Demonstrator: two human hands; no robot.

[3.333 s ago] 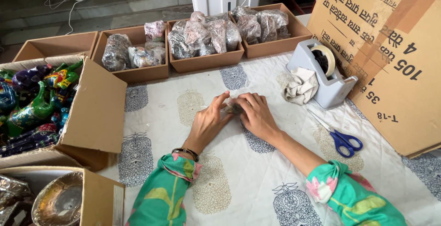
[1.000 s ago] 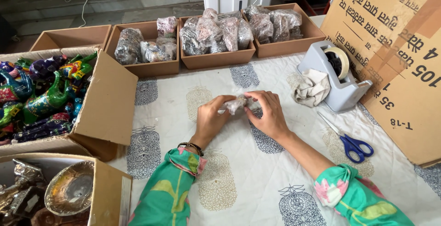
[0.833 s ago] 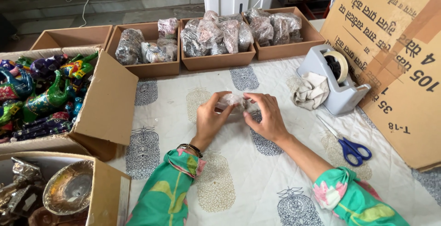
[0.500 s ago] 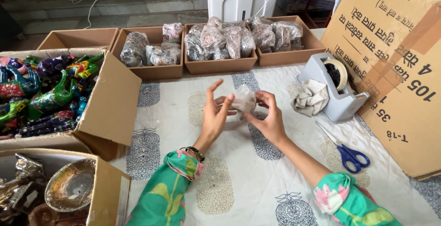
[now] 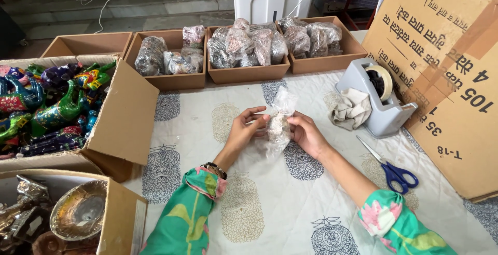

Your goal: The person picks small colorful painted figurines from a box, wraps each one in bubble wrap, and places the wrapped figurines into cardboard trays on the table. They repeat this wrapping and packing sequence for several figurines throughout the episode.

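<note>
I hold the clear plastic bag upright between both hands, above the printed tablecloth. My left hand pinches its left side; my right hand pinches its right side. Scissors lie well apart.

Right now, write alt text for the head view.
Both hands, left hand and right hand, hold a small item in a clear bag above a printed cloth. Boxes of wrapped items line the back; tape dispenser and scissors lie right.
</note>
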